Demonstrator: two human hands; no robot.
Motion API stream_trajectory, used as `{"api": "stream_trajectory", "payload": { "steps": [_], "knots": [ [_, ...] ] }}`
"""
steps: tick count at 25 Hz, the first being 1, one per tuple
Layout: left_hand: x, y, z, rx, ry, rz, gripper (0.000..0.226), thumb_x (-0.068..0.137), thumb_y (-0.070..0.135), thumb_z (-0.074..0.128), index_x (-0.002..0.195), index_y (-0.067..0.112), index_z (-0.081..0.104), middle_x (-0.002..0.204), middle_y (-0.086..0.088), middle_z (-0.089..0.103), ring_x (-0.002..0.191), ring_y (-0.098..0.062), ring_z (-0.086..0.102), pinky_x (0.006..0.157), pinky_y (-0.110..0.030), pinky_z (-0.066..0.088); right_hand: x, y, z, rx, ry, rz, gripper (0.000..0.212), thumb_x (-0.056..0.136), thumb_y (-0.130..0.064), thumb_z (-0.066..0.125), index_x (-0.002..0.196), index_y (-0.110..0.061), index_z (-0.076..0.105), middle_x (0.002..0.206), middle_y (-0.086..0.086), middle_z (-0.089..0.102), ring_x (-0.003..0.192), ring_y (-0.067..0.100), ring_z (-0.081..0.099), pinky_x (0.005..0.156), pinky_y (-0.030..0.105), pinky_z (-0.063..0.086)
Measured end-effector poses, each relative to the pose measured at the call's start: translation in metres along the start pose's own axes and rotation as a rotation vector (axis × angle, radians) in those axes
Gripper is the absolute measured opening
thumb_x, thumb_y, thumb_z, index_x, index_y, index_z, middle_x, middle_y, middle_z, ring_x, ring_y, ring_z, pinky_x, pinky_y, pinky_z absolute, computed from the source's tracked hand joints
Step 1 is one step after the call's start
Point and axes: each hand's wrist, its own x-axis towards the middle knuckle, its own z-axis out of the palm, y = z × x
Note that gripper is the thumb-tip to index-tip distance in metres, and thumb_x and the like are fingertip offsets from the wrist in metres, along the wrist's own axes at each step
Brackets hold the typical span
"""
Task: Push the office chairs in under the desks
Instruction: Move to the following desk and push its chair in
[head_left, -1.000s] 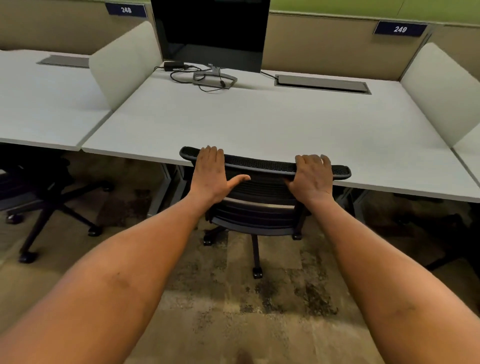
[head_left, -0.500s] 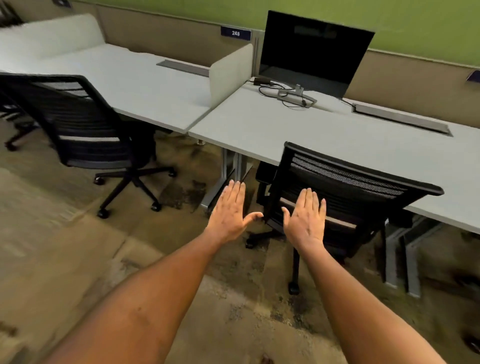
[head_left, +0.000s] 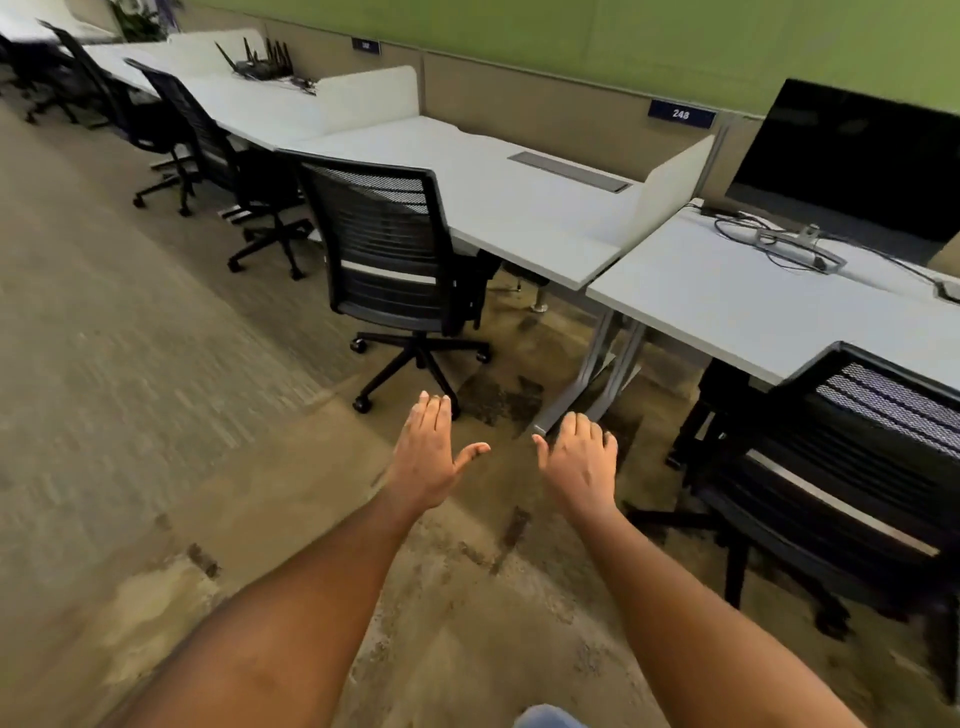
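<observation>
A black mesh office chair (head_left: 389, 249) stands out from the white desk labelled 248 (head_left: 509, 208), its back toward me. Another black mesh chair (head_left: 852, 467) sits at the right, tucked against the desk with the monitor (head_left: 737, 306). My left hand (head_left: 428, 457) and my right hand (head_left: 582, 462) hover open over the carpet between the two chairs, palms down, touching nothing. Two more black chairs (head_left: 208, 140) stand out from the desks further left.
A dark monitor (head_left: 852, 161) with cables and a stand sits on the right desk. White divider panels (head_left: 670, 187) separate the desks. Grey desk legs (head_left: 597, 374) stand just beyond my hands. A router with antennas (head_left: 260, 65) rests on a far desk. Carpet stretches to the left.
My hands let go of the right-hand chair's back and came away open. My view swung left, bringing the desk 248 chair and the further row into sight.
</observation>
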Motion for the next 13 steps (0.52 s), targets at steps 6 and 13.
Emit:
{"api": "stream_trajectory", "payload": {
  "steps": [6,13],
  "knots": [
    [0.001,-0.108,-0.017,-0.014,-0.008,-0.193,0.101,0.08,0.076,0.022,0.15,0.003,0.017,0.157,-0.014,0.022,0.148,-0.025,0.008,0.119,-0.038,0.015,0.046,-0.106,0.04,-0.005,-0.069,-0.146,0.057,0.096,-0.052,0.036,0.129,-0.007,0.047,0.123,0.01,0.055,0.112,0.028,0.051,0.096,0.045,0.038],
    [0.077,-0.223,-0.034,0.016,0.021,-0.333,0.093,0.085,0.071,0.032,0.149,0.004,0.021,0.157,-0.015,0.022,0.147,-0.027,0.011,0.118,-0.038,0.015,0.156,-0.212,0.093,0.021,-0.095,-0.23,0.056,0.095,-0.052,0.035,0.125,-0.007,0.051,0.118,0.01,0.058,0.107,0.028,0.054,0.092,0.047,0.041]
  ]
}}
